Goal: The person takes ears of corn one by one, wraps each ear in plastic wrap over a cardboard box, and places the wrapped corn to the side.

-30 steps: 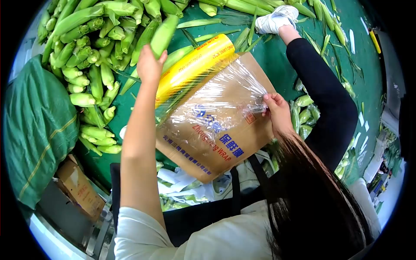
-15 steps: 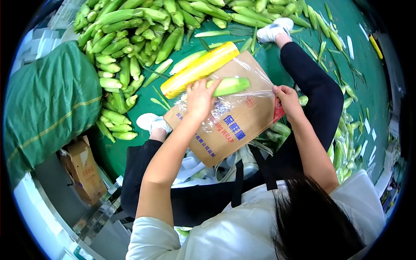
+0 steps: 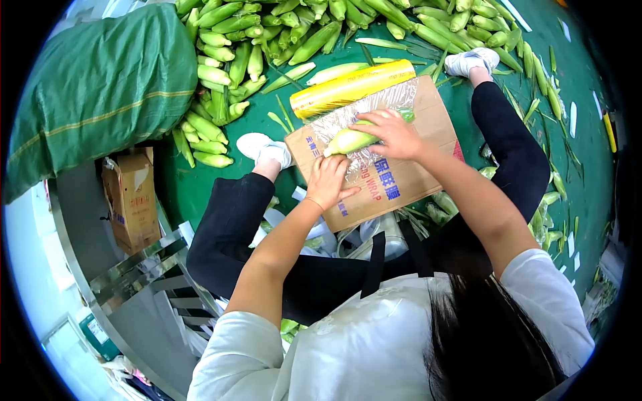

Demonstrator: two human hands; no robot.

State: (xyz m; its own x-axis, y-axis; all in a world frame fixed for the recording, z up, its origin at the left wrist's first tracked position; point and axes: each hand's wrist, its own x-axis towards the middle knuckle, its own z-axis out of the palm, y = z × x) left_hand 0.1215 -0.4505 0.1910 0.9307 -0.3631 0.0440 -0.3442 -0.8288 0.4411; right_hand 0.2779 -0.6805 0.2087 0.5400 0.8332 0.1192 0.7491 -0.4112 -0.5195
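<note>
1. A bulging green sack (image 3: 100, 100), contents hidden, stands at the floor's left side. Below it is a brown box (image 3: 134, 200), its inside too dark to read.
2. Cobs in clear wrapping (image 3: 543, 224) lie beyond the right knee.
3. A printed sheet of cardboard (image 3: 433, 123) lies between the person's legs. On its far half, one corn cob (image 3: 349, 141) rests slantwise on crinkled clear film (image 3: 394, 99).
4. The right hand (image 3: 393, 136) lies over the cob, fingers apart; I cannot tell how firmly they grip. The left hand (image 3: 328, 182) is spread flat, fingertips at the cob's left end.
5. A yellow roll (image 3: 354, 87) lies along the cardboard's far edge.
6. Unwrapped corn (image 3: 294, 27) is heaped across the green floor (image 3: 575, 73) beyond the roll, with a metal rail (image 3: 137, 277) at the left.
7. Printed cardboard shows from the left hand to the near corner, and plain cardboard from the right hand to the right edge; white shoes (image 3: 263, 148) flank it.
</note>
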